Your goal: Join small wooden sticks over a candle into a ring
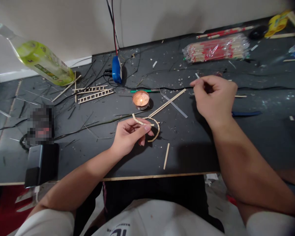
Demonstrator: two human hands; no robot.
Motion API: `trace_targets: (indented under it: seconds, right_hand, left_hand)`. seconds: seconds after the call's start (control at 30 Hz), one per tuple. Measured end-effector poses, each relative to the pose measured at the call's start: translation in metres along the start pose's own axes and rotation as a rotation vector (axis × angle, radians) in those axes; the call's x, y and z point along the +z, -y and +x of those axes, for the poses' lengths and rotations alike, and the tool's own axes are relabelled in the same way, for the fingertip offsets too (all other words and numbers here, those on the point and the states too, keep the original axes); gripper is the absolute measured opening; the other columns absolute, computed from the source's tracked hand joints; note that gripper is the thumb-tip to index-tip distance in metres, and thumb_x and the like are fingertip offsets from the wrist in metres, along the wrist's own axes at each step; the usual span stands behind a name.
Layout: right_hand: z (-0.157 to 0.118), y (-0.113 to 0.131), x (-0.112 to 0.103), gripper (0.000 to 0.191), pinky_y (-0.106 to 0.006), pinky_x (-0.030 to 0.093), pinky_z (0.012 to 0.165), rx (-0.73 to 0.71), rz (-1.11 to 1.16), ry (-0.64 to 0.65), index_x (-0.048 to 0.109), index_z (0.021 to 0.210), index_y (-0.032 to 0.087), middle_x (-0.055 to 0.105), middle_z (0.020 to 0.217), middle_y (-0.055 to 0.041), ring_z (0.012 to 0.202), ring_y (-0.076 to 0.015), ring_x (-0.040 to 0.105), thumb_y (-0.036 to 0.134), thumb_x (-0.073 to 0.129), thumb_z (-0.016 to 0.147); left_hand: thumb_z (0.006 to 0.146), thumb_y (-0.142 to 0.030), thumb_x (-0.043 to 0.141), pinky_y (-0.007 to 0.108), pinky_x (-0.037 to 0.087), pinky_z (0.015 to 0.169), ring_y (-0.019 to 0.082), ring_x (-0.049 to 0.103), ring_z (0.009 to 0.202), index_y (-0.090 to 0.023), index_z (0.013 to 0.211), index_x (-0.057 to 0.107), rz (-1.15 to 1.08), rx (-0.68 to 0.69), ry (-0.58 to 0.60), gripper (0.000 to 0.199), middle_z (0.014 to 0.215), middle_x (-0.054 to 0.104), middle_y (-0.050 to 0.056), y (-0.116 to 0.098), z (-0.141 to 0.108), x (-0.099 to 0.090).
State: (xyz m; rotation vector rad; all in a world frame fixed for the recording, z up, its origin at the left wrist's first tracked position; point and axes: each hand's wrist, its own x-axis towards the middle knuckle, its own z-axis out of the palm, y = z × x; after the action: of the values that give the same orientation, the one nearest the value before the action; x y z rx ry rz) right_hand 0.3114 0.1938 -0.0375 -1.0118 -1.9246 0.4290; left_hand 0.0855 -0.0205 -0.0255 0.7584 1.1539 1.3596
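The left hand [131, 132] pinches a curved, segmented, pale wooden piece [158, 128], apparently calling for light handling; the right hand [212, 95] is curled, its contents indeterminable.

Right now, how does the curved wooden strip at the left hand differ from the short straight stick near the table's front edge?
The curved wooden strip bends round in an open arc, while the short straight stick has no bend. Dark marks divide the curved strip along its length; the straight stick looks plain. The curved strip is at the fingers of the left hand, whereas the straight stick lies loose on the table. Both are slender and pale.
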Motion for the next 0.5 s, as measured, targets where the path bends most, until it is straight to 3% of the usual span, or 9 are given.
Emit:
trace_targets:
  seconds: [0.03, 0.13, 0.17, 0.23, 0.3, 0.33, 0.43, 0.5]
  right_hand:
    - [0.001, -0.002, 0.0, 0.011, -0.027, 0.035, 0.052, 0.034, -0.041, 0.018, 0.08, 0.09, 0.013, 0.072, 0.072, -0.0055, 0.053, -0.0045, 0.052, 0.02, 0.072, 0.087]
    - [0.0, 0.008, -0.001, 0.037, -0.029, 0.046, 0.059, 0.084, -0.171, -0.009, 0.079, 0.112, 0.013, 0.077, 0.089, -0.0097, 0.055, -0.0073, 0.057, 0.033, 0.083, 0.081]
    - [-0.002, 0.016, -0.002, 0.033, -0.032, 0.05, 0.067, 0.055, -0.207, -0.044, 0.078, 0.115, 0.015, 0.077, 0.096, -0.0109, 0.062, -0.0109, 0.06, 0.033, 0.078, 0.087]
    - [-0.009, 0.037, -0.003, 0.021, -0.039, 0.053, 0.078, -0.027, -0.193, -0.01, 0.079, 0.104, 0.022, 0.076, 0.098, -0.0104, 0.081, -0.0194, 0.064, 0.03, 0.061, 0.1]
    - [-0.018, 0.061, -0.001, 0.021, -0.038, 0.053, 0.075, -0.071, -0.01, 0.003, 0.076, 0.113, 0.023, 0.073, 0.1, -0.0086, 0.082, -0.0204, 0.064, 0.028, 0.069, 0.094]
    - [-0.023, 0.071, 0.0, 0.024, -0.035, 0.052, 0.07, -0.056, 0.12, 0.066, 0.075, 0.116, 0.024, 0.073, 0.099, -0.0067, 0.081, -0.019, 0.064, 0.027, 0.071, 0.092]
    - [-0.039, 0.094, 0.007, 0.025, -0.03, 0.054, 0.069, -0.02, 0.455, 0.463, 0.075, 0.119, 0.026, 0.074, 0.095, -0.0025, 0.079, -0.0155, 0.066, 0.026, 0.071, 0.094]
    - [-0.046, 0.101, 0.011, 0.024, -0.028, 0.054, 0.069, -0.043, 0.579, 0.646, 0.076, 0.116, 0.024, 0.076, 0.094, -0.0022, 0.079, -0.0145, 0.068, 0.025, 0.072, 0.093]
  left_hand:
    - [0.086, -0.035, 0.084, 0.019, 0.046, 0.042, 0.007, 0.057, 0.042, -0.015, 0.095, 0.077, 0.01, -0.006, 0.007, 0.023, 0.073, 0.077, 0.005, -0.001, 0.0, 0.001]
    - [0.085, -0.036, 0.084, 0.019, 0.047, 0.042, 0.007, 0.057, 0.044, -0.013, 0.094, 0.077, 0.038, -0.02, 0.032, 0.025, 0.072, 0.076, 0.005, -0.003, -0.001, 0.004]
    - [0.085, -0.036, 0.084, 0.019, 0.047, 0.042, 0.007, 0.057, 0.045, -0.013, 0.093, 0.076, 0.047, -0.023, 0.039, 0.026, 0.071, 0.075, 0.005, -0.004, -0.002, 0.005]
    - [0.086, -0.037, 0.083, 0.019, 0.045, 0.043, 0.007, 0.055, 0.046, -0.013, 0.091, 0.075, 0.067, -0.02, 0.063, 0.026, 0.069, 0.071, 0.003, -0.005, -0.002, 0.005]
    - [0.087, -0.036, 0.082, 0.018, 0.041, 0.044, 0.006, 0.051, 0.048, -0.013, 0.088, 0.072, 0.097, -0.018, 0.107, 0.024, 0.066, 0.066, 0.001, -0.005, -0.003, 0.004]
    - [0.088, -0.035, 0.081, 0.018, 0.039, 0.045, 0.006, 0.049, 0.049, -0.013, 0.086, 0.071, 0.117, -0.014, 0.14, 0.024, 0.066, 0.063, 0.0, -0.004, -0.004, 0.003]
    - [0.09, -0.03, 0.078, 0.019, 0.037, 0.052, 0.006, 0.045, 0.056, -0.013, 0.081, 0.067, 0.184, 0.01, 0.283, 0.022, 0.067, 0.055, -0.001, -0.003, -0.005, 0.0]
    - [0.092, -0.028, 0.074, 0.02, 0.036, 0.054, 0.007, 0.041, 0.059, -0.013, 0.08, 0.064, 0.228, 0.021, 0.368, 0.022, 0.066, 0.05, -0.002, -0.002, -0.006, -0.002]
